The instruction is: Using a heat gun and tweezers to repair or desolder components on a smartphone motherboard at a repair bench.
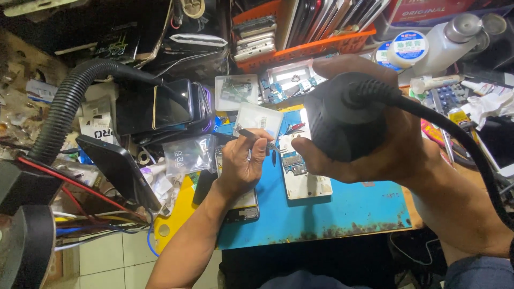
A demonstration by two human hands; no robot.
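My right hand (391, 150) grips a thick black hot-air handle (345, 120) with a heavy black cord running off to the right; it is held over an opened phone (305, 174) lying on the blue mat (332, 211). My left hand (241, 163) holds thin tweezers (257, 138), their tips pointing right toward the phone's circuit board. A second phone (243, 206) lies under my left wrist.
A black corrugated hose (69, 101) arcs at left above a dark phone (120, 168) on a stand. Small plastic bags (187, 155), clear lids and parts clutter the back. An orange basket (305, 48) holds phones; a white bottle (444, 40) stands right.
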